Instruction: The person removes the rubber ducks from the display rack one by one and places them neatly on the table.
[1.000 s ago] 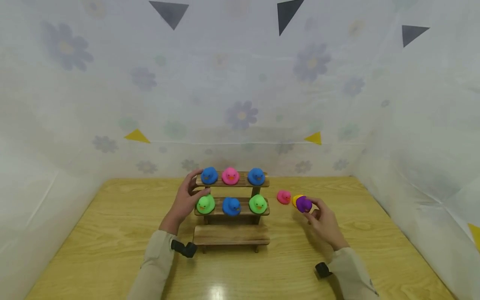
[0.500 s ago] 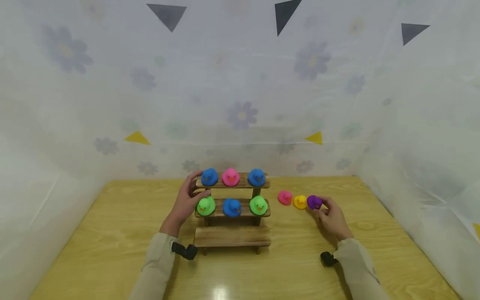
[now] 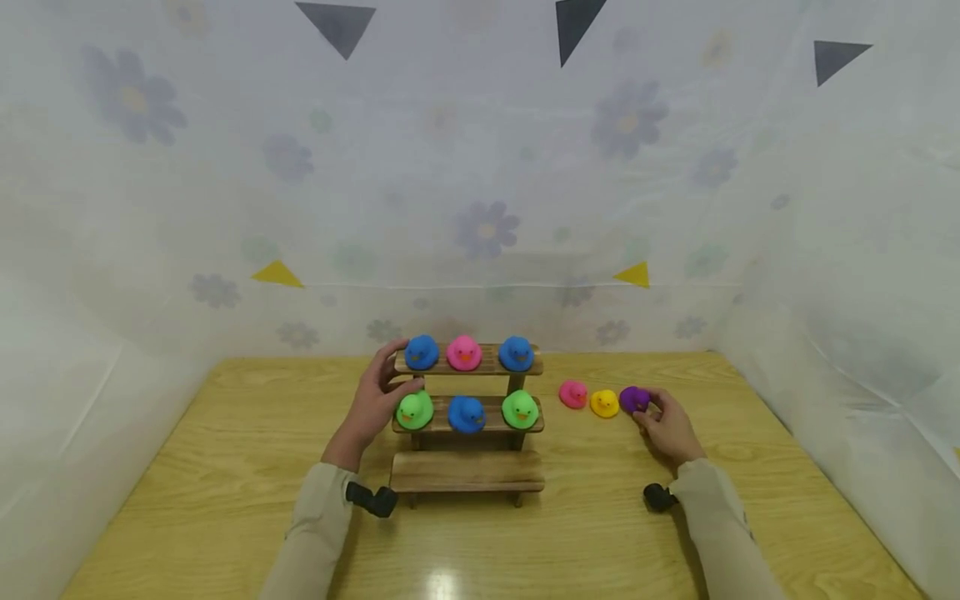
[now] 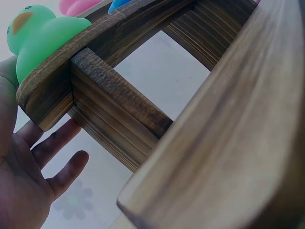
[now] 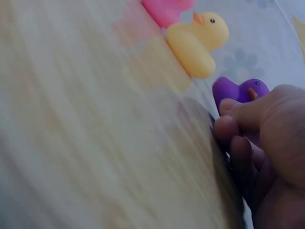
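At the left end of a three-tier wooden display stand, my left hand holds its side, thumb beside a green rubber duck and index finger at the top plank. In the left wrist view, other fingers reach behind the plank's end. My right hand pinches a purple rubber duck by its side, low at the tabletop, as the right wrist view also shows. Left of it stand a yellow rubber duck and a pink rubber duck, forming a row with it.
On the top tier sit two blue ducks with a pink duck between them. The middle tier bears a blue duck between two green ones. The lowest plank is bare. A flower-patterned white sheet encloses the wooden table.
My right hand has moved the purple duck rightward, from in front of the yellow duck to the row's right end. The left hand stays at the stand.
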The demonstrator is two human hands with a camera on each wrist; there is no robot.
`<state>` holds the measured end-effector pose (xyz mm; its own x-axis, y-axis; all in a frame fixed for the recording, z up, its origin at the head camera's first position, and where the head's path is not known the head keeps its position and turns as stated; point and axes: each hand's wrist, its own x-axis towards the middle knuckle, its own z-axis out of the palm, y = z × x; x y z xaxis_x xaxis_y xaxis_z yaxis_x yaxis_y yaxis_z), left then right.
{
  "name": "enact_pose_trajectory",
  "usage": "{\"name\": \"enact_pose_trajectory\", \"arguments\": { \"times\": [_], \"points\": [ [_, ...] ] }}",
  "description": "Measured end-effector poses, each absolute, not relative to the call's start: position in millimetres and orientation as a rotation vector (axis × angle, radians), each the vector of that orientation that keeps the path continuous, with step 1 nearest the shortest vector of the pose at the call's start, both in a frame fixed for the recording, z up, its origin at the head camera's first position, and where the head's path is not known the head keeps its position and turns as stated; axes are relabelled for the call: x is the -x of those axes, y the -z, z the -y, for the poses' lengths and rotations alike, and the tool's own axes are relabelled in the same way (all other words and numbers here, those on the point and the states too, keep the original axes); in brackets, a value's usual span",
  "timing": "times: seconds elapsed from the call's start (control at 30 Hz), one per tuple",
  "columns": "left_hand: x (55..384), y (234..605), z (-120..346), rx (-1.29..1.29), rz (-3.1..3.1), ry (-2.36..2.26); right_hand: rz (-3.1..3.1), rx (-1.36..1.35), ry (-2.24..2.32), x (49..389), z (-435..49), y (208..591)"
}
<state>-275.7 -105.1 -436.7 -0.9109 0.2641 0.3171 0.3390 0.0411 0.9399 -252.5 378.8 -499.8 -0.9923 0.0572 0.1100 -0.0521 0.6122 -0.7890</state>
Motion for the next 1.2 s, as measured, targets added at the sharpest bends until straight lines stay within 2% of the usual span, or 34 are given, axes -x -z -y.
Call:
{"name": "enact_pose_trajectory", "arguments": {
  "times": [0.6,0.97,1.2],
  "points": [
    [276.8,434.0,106.1,0.613,2.249,2.048,2.690,0.016,-1.450,255.0,-375.8,493.1],
    [275.0,433.9,106.1,0.604,2.244,2.042,2.349,0.361,-1.631,244.9,-360.4,501.7],
    [276.6,437.1,104.3,0.612,2.237,2.034,2.355,0.415,-1.555,233.8,-355.3,499.3]
  ]
}}
